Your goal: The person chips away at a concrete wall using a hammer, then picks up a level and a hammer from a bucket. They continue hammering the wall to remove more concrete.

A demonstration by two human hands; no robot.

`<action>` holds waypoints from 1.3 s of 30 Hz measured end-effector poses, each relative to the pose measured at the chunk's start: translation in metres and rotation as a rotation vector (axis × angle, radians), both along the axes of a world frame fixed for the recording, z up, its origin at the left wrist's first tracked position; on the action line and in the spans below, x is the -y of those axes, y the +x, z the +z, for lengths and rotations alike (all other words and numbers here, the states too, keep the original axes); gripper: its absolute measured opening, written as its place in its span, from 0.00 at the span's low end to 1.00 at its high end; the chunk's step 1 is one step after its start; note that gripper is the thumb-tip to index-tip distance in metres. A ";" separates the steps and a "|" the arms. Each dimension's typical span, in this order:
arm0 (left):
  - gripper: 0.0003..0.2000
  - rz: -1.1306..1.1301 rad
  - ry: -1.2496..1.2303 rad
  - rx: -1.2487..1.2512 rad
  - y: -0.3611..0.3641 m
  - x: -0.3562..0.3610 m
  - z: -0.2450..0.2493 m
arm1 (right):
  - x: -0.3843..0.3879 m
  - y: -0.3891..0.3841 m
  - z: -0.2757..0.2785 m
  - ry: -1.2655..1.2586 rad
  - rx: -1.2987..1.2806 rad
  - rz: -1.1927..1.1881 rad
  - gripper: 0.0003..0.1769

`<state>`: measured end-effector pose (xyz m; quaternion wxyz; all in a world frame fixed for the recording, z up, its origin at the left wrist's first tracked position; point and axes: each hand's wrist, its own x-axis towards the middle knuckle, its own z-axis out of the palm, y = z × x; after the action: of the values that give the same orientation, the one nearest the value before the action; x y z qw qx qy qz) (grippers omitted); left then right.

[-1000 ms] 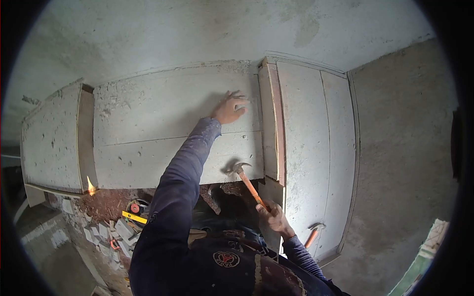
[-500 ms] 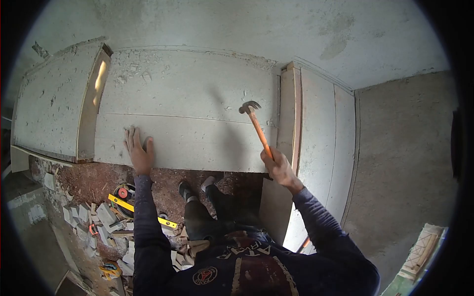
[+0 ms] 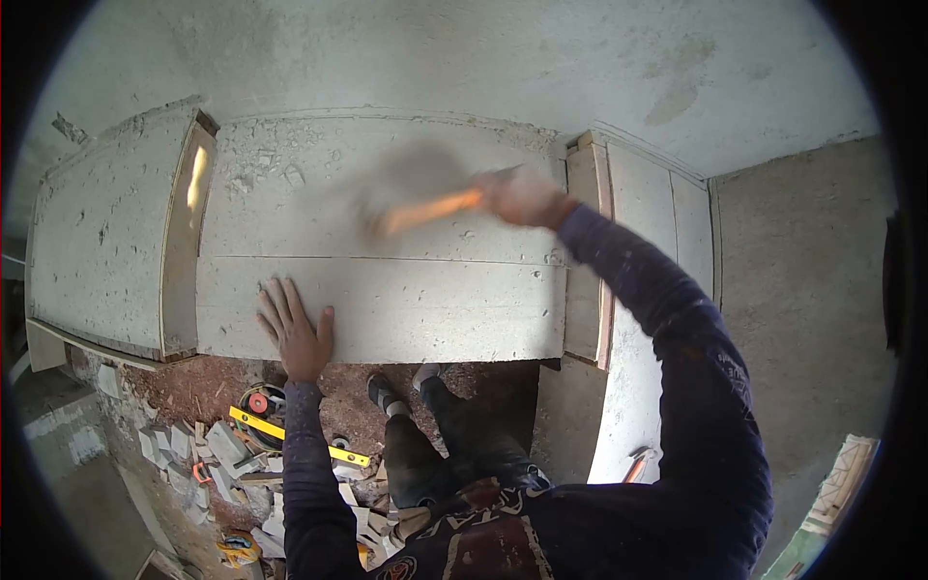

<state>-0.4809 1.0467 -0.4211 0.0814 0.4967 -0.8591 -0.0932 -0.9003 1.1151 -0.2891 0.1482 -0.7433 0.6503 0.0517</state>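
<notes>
My right hand (image 3: 527, 196) grips an orange-handled claw hammer (image 3: 430, 211) over the far part of a pale grey panel surface (image 3: 435, 309). Motion smears both the hand and the hammer, whose head points left. On the near left part of the same surface, my left hand (image 3: 302, 333) lies flat with its fingers spread, holding nothing. A straight seam runs across the surface between the two hands. Crumbs of grey debris (image 3: 261, 169) are scattered toward the back left.
Raised panel boxes flank the surface, one at left (image 3: 106, 232) and one at right (image 3: 585, 242). On the floor lie a yellow spirit level (image 3: 256, 422), a red-centred tool (image 3: 259, 403) and broken pale offcuts (image 3: 227, 449). A wall (image 3: 464, 58) stands behind.
My right hand has swung the hammer up and left across the surface, turning its handle nearly level. My left hand stays flat on the panel. The whole view has shifted slightly.
</notes>
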 end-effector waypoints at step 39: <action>0.42 0.140 -0.090 -0.288 0.000 -0.004 -0.019 | 0.056 0.069 0.074 0.067 -0.352 -0.111 0.24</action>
<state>-0.4808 1.0508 -0.4402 0.2321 0.5326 -0.8052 -0.1189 -0.8309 1.0587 -0.2146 0.0594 -0.6805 0.7040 0.1944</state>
